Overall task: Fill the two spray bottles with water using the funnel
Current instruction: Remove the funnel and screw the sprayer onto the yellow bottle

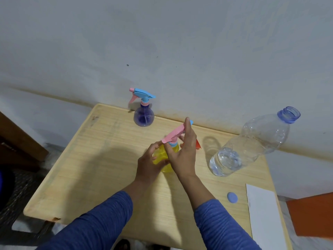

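Fingers (158, 145) of the left hand (149, 163) curl round the yellow spray bottle (166, 166), upright mid-bench (90, 168). Right hand (185, 150) grips its pink spray head (173, 135) at the neck. Purple spray bottle (143, 116) stands capped at the far edge; the uncapped water bottle (252, 143) stands right, its blue cap (232, 197) nearby.

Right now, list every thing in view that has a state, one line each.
yellow spray bottle: upright, sprayer on, held by both hands
left hand: grips the bottle body
right hand: fingers at the pink sprayer head
purple spray bottle: upright, sprayer on
water bottle: uncapped, little water left
blue cap: off, on the table
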`<state>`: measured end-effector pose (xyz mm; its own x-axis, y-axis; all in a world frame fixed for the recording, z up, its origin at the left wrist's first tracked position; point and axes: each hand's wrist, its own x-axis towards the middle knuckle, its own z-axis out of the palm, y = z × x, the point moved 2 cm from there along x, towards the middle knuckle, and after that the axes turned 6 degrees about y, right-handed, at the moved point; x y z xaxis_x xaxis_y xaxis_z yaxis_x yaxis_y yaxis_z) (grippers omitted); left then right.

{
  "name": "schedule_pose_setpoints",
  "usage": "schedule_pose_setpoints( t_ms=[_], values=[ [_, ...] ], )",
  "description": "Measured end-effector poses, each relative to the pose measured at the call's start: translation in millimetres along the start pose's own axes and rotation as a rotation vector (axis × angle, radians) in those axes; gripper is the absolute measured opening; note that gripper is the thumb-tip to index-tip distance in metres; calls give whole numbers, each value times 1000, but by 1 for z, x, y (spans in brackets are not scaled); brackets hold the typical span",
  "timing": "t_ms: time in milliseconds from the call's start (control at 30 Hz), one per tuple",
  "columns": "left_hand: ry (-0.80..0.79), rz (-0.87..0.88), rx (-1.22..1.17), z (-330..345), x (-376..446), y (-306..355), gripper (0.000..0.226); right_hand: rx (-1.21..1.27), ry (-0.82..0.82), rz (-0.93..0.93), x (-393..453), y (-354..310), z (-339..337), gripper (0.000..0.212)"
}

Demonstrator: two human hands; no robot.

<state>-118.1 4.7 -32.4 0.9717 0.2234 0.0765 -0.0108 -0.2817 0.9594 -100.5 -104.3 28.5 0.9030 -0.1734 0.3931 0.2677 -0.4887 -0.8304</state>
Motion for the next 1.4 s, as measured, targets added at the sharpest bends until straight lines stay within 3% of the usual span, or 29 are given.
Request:
schedule_pose_setpoints(
  t_ms=[167,300,400,500,700,833,1000,1200,1400],
  values=[
    [-58,-27,-125,-15,-10,-10,72,63,-69,-26,21,0,-7,83],
    [87,-41,106,-40,-17,-27,72,297,-132,77,43,-16,-18,68],
    [244,-57,244,-55,-26,-41,47,406,-233,220,52,-16,-18,50],
    [377,-116,363,-68,-42,-56,35,445,-352,350,50,-12,-11,35],
    [436,-195,690,-85,-72,-83,56,583,-609,527,46,0,0,36],
    [400,-251,832,-83,-90,-96,58,531,-734,566,42,12,6,33],
    [422,-218,902,-83,-90,-93,49,438,-915,764,37,28,19,31],
    [327,-320,997,-80,-87,-94,65,148,-981,688,34,50,38,29],
    [289,-351,1034,-79,-85,-95,72,118,-977,749,32,45,41,30]
  ],
)
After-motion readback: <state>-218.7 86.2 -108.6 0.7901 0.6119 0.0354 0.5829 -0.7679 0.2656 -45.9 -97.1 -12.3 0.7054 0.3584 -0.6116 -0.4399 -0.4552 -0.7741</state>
